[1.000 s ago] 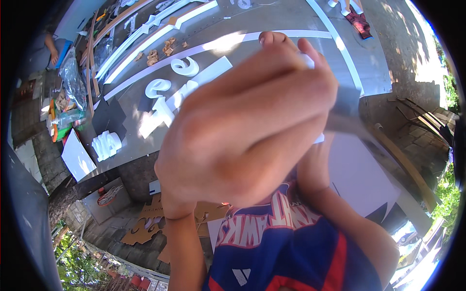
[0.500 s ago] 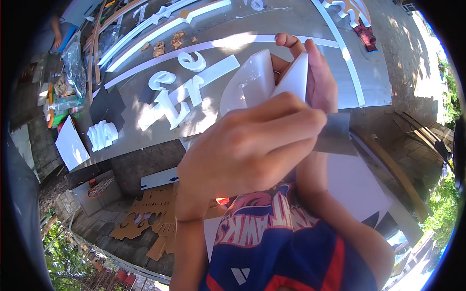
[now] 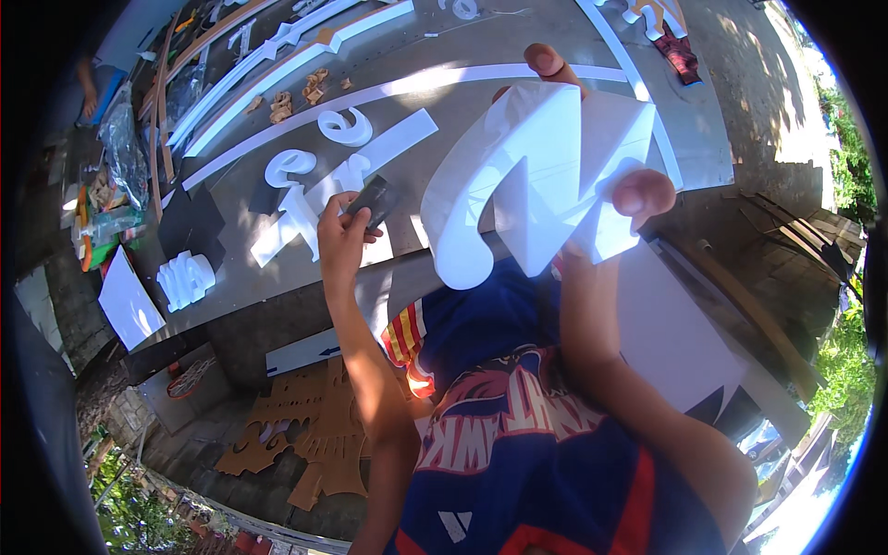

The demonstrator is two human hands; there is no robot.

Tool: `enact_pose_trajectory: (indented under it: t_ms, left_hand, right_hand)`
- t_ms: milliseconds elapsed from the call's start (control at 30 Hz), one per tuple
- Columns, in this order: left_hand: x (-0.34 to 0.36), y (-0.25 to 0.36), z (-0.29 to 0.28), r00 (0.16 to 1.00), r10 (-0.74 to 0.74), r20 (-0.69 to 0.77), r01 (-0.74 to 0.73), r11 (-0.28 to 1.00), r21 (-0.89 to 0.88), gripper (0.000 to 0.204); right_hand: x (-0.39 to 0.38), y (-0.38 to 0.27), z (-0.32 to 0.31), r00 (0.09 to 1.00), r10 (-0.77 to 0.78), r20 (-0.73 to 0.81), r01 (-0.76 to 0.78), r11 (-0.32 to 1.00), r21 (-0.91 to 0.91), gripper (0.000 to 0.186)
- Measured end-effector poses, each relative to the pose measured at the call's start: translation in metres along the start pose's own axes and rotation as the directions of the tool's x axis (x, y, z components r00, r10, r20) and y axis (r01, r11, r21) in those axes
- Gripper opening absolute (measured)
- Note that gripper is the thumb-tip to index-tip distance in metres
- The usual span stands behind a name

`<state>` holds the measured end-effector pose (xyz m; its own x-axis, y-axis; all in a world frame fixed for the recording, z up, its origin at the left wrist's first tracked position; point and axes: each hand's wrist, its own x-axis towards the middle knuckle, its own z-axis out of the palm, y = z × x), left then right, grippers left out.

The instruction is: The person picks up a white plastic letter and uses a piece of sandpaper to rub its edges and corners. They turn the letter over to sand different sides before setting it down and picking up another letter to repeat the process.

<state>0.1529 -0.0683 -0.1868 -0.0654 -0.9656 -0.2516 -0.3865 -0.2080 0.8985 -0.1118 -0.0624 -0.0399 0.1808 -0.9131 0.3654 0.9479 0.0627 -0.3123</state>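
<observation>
My right hand [image 3: 644,195] is closed around a large, thick white 3D letter [image 3: 529,176], lifted above the near side of the table. The thumb presses its right end and fingers curl over its far edge. The letter has smooth, glossy walls, sharp zigzag corners and a rounded, curling foot. To its left and apart from it, my left hand [image 3: 343,239] pinches a small dark grey rectangular piece [image 3: 371,202] between thumb and fingers. Beyond that hand, smaller white letters [image 3: 294,166] and a white strip [image 3: 404,139] lie on the table.
The grey metal table [image 3: 444,116] carries long white strips [image 3: 305,77], brown curled scraps [image 3: 282,106] and a white ribbed piece [image 3: 185,279]. Clear plastic bags [image 3: 125,153] lie at the left. Cut-out brown cardboard [image 3: 305,421] rests below the near edge. Another person's hand [image 3: 88,97] shows at far left.
My left hand has drawn back from the white letter toward the left, and the dark piece now shows in it. The letter has turned, so its broad zigzag shape faces up.
</observation>
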Motion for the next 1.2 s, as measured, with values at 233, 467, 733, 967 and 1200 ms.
enact_pose_trajectory:
  t_ms: [233,467,733,967,1200]
  left_hand:
    - [0.03,-0.02,0.033,0.978,0.171,-0.121,-0.174,0.985,-0.018,0.034]
    - [0.025,-0.019,0.035,0.998,0.063,-0.025,-0.063,0.998,-0.014,0.067]
    - [-0.023,-0.02,0.058,0.899,0.423,-0.109,-0.359,0.858,0.368,0.052]
    - [-0.057,0.003,0.095,0.898,0.438,0.04,-0.432,0.86,0.272,0.041]
    - [-0.031,0.125,0.015,0.804,0.535,-0.261,-0.58,0.802,-0.143,0.072]
  right_hand:
    - [0.054,-0.017,0.025,0.958,0.028,0.287,-0.001,0.995,-0.095,0.076]
    - [0.154,-0.072,0.044,0.77,0.073,0.633,0.011,0.992,-0.127,0.095]
    - [0.202,-0.111,0.086,0.576,0.07,0.814,-0.055,0.997,-0.047,0.104]
    - [0.194,-0.11,0.101,0.74,-0.059,0.67,-0.043,0.99,0.134,0.101]
    - [0.109,-0.039,0.011,1.0,-0.012,0.009,0.015,0.933,-0.358,0.066]
